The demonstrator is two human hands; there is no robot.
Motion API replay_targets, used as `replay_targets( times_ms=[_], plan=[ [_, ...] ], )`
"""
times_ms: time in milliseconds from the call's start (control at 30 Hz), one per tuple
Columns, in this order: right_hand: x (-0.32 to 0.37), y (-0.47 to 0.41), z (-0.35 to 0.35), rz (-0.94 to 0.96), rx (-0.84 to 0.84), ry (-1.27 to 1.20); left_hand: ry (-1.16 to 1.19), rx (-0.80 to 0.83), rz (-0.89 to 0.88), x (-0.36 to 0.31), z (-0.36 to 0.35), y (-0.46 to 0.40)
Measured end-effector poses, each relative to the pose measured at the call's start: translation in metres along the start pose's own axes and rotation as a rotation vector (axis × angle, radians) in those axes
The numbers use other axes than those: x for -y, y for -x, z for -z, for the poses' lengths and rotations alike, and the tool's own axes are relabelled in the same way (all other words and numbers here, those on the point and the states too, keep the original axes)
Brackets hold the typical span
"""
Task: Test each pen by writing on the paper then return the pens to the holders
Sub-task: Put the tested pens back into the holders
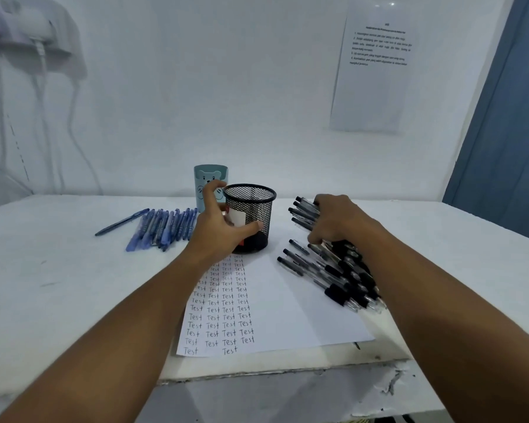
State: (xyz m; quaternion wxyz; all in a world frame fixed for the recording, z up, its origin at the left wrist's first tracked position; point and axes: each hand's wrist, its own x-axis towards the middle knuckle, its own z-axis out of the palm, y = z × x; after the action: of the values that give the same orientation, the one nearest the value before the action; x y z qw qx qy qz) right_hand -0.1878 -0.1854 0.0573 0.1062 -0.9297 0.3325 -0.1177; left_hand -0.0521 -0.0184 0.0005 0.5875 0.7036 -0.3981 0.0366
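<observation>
The left hand [223,221] curls round the near side of the black mesh holder [249,216], thumb on the mesh and fingers up by the rim, steadying it at the far end of the paper [257,303]. The right hand [338,219] lies over a loose heap of black pens [327,270] on the paper's right side, fingers bent down round a bunch of them as if gathering it. The bundle looks the likelier trouble: the pens fan out unevenly, so a lift could let some slide free and roll to the counter [58,270] edge just beyond them. A wide bunch may also jam against the holder's mouth, and the light mesh cup could tip if the steadying grip loosens. Behind the left hand stands a pale blue bear holder [206,178], touching or nearly touching the mesh one, which leaves little room there. A row of blue pens [165,227] lies well apart to the left, out of the way. The paper carries columns of "Test". A printed sheet [376,71] hangs on the wall.
</observation>
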Motion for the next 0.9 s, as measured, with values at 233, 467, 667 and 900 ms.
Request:
replay_targets(
  times_ms=[233, 467, 667, 900],
  plan=[
    [0.008, -0.011, 0.017, 0.112, -0.094, -0.110, -0.069, -0.003, -0.037, -0.001, -0.001, 0.000],
    [0.020, -0.012, 0.046, 0.250, -0.333, -0.343, -0.069, -0.045, -0.059, -0.004, 0.000, 0.001],
    [0.033, -0.012, 0.065, 0.229, -0.581, -0.881, -0.120, -0.026, -0.112, -0.008, -0.001, 0.002],
    [0.037, -0.019, 0.078, 0.149, -0.708, -1.363, -0.291, 0.010, -0.157, -0.004, -0.004, 0.002]
  ],
)
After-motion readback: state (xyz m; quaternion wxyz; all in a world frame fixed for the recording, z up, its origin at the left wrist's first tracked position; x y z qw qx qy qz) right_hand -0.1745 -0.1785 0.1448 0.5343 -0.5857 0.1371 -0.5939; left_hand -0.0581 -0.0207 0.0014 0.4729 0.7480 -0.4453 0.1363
